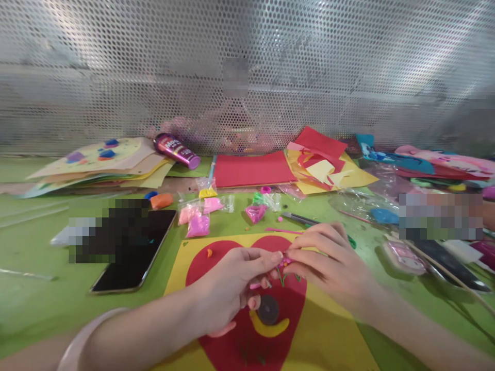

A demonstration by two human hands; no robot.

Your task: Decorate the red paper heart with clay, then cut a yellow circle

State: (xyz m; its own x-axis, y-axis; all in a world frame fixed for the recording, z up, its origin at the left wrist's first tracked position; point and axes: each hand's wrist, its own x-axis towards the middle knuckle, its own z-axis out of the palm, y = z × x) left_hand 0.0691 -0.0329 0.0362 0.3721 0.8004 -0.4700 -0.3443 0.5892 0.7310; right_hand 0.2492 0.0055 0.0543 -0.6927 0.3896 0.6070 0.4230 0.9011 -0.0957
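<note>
Left hand (234, 291) and right hand (332, 257) nearly meet, fingers curled (can't tell whether either grips anything), by small pink-and-orange dots (285, 262) at the red paper heart (292, 299) on the yellow paper sheet (332, 340).

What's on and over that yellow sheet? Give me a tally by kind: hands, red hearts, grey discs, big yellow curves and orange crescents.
Hands: 2 (left hand, right hand)
Red heart: 1
Grey disc: 1
Big yellow curve: 1
Orange crescent: 1
Total: 6, counting only what shows
</note>
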